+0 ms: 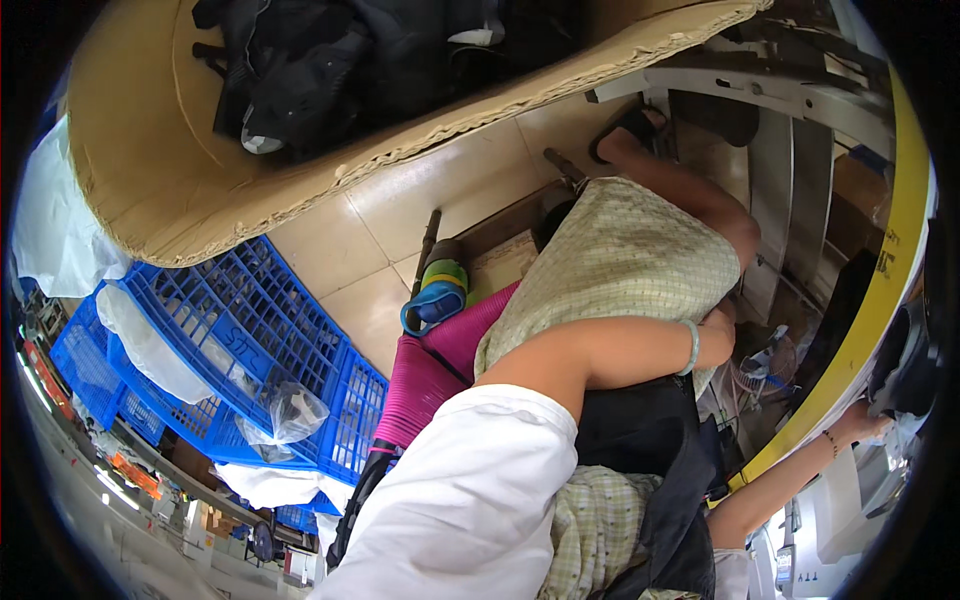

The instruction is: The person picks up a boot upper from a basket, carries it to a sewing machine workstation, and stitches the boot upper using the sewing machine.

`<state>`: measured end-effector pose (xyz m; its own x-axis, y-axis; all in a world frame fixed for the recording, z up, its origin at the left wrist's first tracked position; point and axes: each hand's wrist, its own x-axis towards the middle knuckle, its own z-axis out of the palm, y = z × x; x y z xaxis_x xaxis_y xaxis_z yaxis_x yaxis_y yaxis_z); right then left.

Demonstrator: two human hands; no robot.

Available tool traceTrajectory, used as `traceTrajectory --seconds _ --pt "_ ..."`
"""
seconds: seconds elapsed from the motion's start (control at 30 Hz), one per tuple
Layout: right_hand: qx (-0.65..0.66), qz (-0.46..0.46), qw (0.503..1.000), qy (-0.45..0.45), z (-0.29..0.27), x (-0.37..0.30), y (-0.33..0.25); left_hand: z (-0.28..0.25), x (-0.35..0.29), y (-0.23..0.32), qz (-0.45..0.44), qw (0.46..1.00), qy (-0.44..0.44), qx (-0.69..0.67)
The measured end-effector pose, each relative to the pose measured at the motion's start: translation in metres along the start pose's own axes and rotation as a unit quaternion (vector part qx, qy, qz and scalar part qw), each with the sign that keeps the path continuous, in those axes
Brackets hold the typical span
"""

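My left arm in a white sleeve crosses my lap, a pale bangle at its wrist. My left hand [716, 337] rests at the side of my knee, against the checked cloth [640, 250] over my legs; its fingers are out of sight. Farther right, my right hand [858, 424] reaches over the yellow-edged table [868, 340], a thin bracelet on its wrist. Its fingertips meet dark material [905, 350] and clear plastic at the picture's rim, too blurred to make out. A white machine [845, 505] stands below that hand.
A large cardboard box [130, 190] holding black items [310, 80] stands ahead. Blue plastic crates [260, 340] with clear bags are at the left. A magenta ribbed seat or basket [425, 385] lies beside my legs. Metal table legs [790, 210] rise at the right.
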<state>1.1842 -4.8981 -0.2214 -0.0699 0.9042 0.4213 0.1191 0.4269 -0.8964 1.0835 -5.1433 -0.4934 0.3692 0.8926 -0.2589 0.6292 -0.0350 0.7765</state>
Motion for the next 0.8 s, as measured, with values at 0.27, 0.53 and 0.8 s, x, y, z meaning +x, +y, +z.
traceTrajectory --seconds 0.27,0.53,0.8 --pt "-0.187 -0.083 0.978 -0.044 -0.029 0.022 0.011 0.025 0.026 0.001 -0.03 0.997 0.06 0.048" --pt "-0.146 -0.038 0.988 -0.022 -0.032 0.034 0.025 0.019 0.021 -0.017 0.014 0.997 0.037 -0.073" --pt "-0.066 0.0 0.997 -0.031 -0.044 0.033 0.052 -0.021 -0.048 -0.014 -0.039 0.981 0.124 0.146"
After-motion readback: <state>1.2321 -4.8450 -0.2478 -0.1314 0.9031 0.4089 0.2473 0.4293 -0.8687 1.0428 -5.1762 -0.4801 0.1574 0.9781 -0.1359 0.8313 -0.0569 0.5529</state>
